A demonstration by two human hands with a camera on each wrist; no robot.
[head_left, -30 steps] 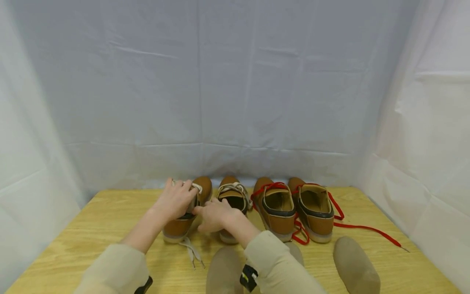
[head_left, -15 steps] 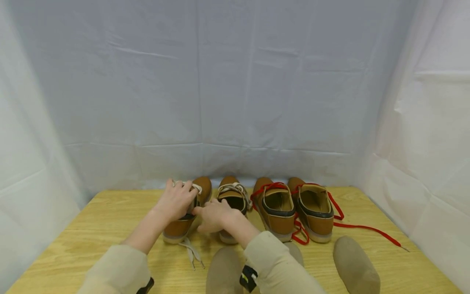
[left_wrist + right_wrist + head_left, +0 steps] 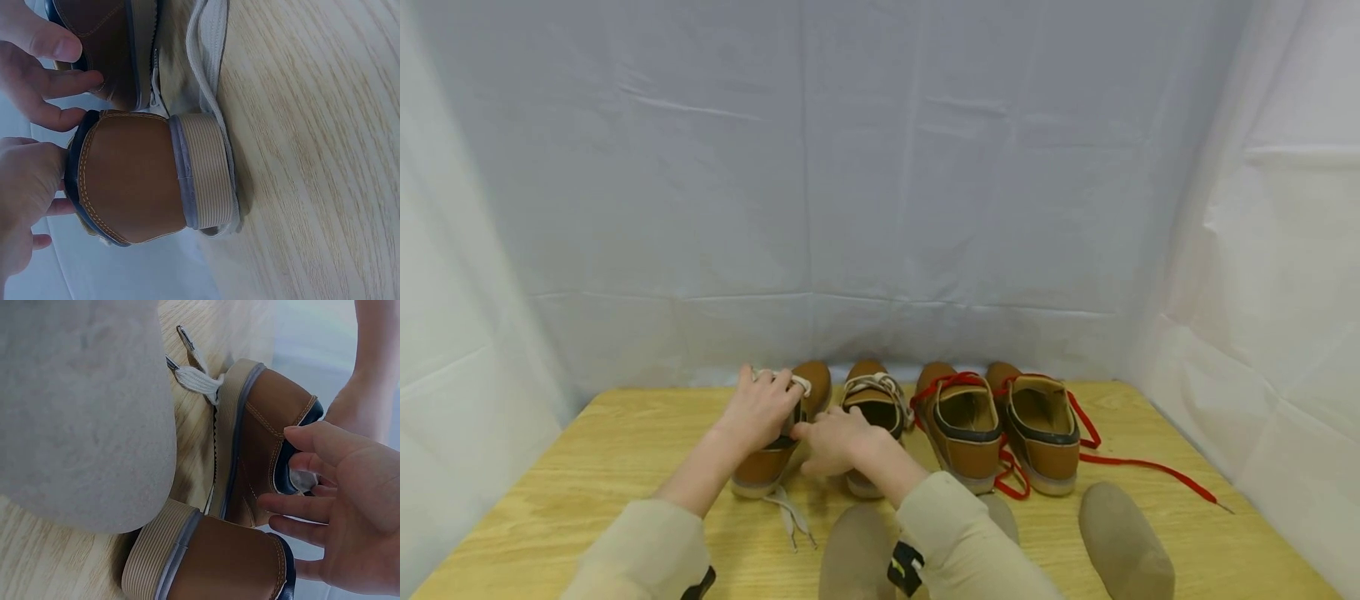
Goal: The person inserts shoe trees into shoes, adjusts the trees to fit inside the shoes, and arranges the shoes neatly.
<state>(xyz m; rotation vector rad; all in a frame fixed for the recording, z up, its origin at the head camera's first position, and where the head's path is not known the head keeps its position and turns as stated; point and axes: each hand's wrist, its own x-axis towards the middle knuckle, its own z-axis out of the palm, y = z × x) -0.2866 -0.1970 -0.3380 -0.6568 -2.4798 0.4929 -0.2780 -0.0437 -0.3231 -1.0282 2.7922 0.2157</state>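
In the head view, my left hand (image 3: 762, 410) reaches over the opening of the leftmost brown shoe (image 3: 762, 467), which has cream laces. Its fingers curl round a grey insole, whose edge (image 3: 304, 480) shows inside the dark collar in the right wrist view; the rest is hidden. My right hand (image 3: 838, 440) is at the same shoe's right side. Its thumb touches the collar and its loosely spread fingers lie along the side. Just right stands a second brown shoe (image 3: 872, 387) with cream laces, partly behind the right hand.
Two brown shoes with red laces (image 3: 958, 433) stand farther right, one red lace (image 3: 1157, 467) trailing over the wooden table (image 3: 587, 483). Flat taupe insoles (image 3: 1127, 542) lie in front. Cream lace ends (image 3: 792, 517) lie behind the left shoe. White sheeting (image 3: 865, 167) encloses the back and sides.
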